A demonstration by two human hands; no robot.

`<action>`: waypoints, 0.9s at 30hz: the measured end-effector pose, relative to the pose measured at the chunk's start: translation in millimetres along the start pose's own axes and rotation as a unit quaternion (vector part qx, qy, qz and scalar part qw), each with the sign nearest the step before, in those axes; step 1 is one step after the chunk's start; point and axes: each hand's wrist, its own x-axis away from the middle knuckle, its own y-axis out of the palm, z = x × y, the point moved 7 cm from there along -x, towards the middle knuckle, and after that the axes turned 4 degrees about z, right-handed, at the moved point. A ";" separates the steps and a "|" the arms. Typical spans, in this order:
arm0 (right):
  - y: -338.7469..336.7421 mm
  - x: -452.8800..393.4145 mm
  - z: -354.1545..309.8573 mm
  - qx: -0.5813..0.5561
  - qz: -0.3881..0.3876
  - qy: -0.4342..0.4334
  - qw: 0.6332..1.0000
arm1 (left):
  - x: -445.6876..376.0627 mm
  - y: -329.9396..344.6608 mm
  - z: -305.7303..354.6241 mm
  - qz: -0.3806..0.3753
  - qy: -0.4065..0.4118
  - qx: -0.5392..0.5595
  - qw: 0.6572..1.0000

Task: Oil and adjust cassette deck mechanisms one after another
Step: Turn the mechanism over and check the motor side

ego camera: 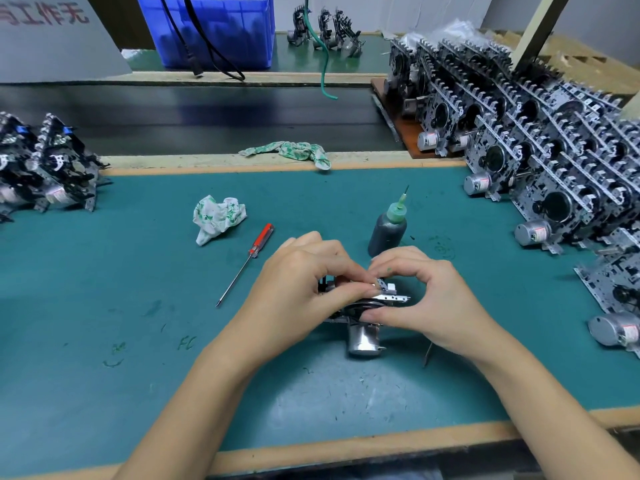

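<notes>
A cassette deck mechanism (363, 327), with a silver motor hanging at its near side, stands on the green mat in the middle of the head view. My left hand (298, 292) grips its left and top part, fingertips curled onto the metal bracket. My right hand (426, 292) holds its right side, thumb under the plate and fingers curled over the top. Both hands hide most of it. A dark oil bottle (388, 230) with a green needle tip stands just behind my right hand. A red-handled screwdriver (247, 261) lies to the left.
A crumpled white-green rag (218, 218) lies behind the screwdriver, another rag (294, 152) on the wooden edge. Stacked mechanisms (554, 161) fill the right side; several more (45, 168) sit far left. A blue crate (211, 29) stands at the back beyond a black conveyor belt (207, 112).
</notes>
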 end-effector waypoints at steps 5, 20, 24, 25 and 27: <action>1.3 2.6 -0.5 0.019 -0.006 -0.014 1.000 | 0.5 0.6 0.0 -0.002 -0.002 0.006 1.000; -6.2 35.7 15.7 0.292 0.053 -0.107 0.949 | 1.7 -0.3 -1.1 0.006 -0.004 -0.005 1.000; -5.9 36.2 10.3 0.328 0.032 -0.126 0.936 | 1.5 -0.2 -1.1 0.001 -0.005 -0.003 1.000; -5.9 35.9 8.5 0.326 0.029 -0.124 0.937 | 1.5 0.0 -1.4 0.000 -0.007 -0.002 1.000; -10.1 33.4 0.9 0.306 0.036 -0.127 0.943 | 0.9 -0.1 -2.2 -0.004 -0.014 0.001 1.000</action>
